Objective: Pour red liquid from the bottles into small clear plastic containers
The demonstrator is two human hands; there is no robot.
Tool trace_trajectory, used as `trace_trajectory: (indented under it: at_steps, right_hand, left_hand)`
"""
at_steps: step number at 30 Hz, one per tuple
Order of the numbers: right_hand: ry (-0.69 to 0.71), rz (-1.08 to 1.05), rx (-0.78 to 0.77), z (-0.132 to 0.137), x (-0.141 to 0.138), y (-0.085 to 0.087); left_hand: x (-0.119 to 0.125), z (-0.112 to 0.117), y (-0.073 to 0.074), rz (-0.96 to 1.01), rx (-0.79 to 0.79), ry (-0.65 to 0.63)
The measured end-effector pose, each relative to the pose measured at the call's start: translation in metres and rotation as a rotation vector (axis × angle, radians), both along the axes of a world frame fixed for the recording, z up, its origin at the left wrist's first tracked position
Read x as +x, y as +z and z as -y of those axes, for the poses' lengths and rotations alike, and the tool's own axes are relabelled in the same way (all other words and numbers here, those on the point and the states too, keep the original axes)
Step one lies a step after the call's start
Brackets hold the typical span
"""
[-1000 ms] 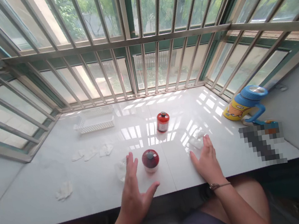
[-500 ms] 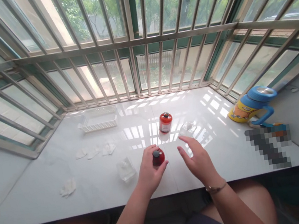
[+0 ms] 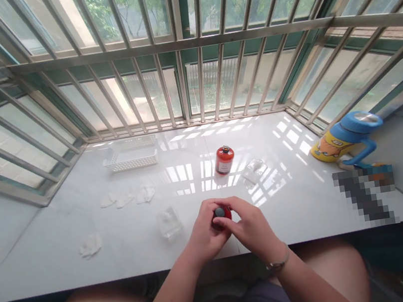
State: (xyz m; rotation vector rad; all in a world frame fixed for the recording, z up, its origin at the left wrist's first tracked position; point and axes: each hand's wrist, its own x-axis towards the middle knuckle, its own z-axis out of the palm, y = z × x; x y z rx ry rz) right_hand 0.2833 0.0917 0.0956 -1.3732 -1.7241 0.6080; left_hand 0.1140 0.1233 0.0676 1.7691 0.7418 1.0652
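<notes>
Close to the counter's front edge, a small red bottle (image 3: 227,213) with a dark round cap (image 3: 219,212) is wrapped by the fingers of my left hand (image 3: 205,231). My right hand (image 3: 250,220) curls round the bottle from the other side, thumb and fingers at its top beside the cap. Both hands hide most of the bottle's body. A second red bottle (image 3: 224,160), with a pale label and a dark top, stands upright beyond my hands. Left of my left hand sits a clear square container (image 3: 170,222) with white material inside.
Crumpled white pieces (image 3: 91,245) lie at the left, several more (image 3: 145,194) farther back. A white perforated basket (image 3: 133,164) stands near the window bars. Clear plastic (image 3: 255,170) lies right of the second bottle. A blue-and-yellow mug (image 3: 339,139) and a blurred-out item (image 3: 363,197) are at the right.
My right hand has moved left from open air onto the bottle in my left hand. The camera view has shifted slightly.
</notes>
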Motion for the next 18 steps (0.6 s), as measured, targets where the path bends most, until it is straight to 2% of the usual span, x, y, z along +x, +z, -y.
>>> trace_trajectory:
  at_steps: [4, 13, 18]
  right_hand:
    - [0.031, 0.018, 0.007, 0.001, 0.002, 0.006]
    - [0.065, 0.073, -0.006, 0.000, 0.003, 0.006]
    - [0.117, 0.119, -0.026, 0.001, 0.011, 0.010]
  left_hand:
    - [0.001, 0.000, -0.001, 0.006, -0.012, 0.004]
    - [0.002, 0.004, 0.004, 0.042, -0.048, 0.005]
    - [0.004, 0.005, -0.006, 0.087, -0.042, 0.025]
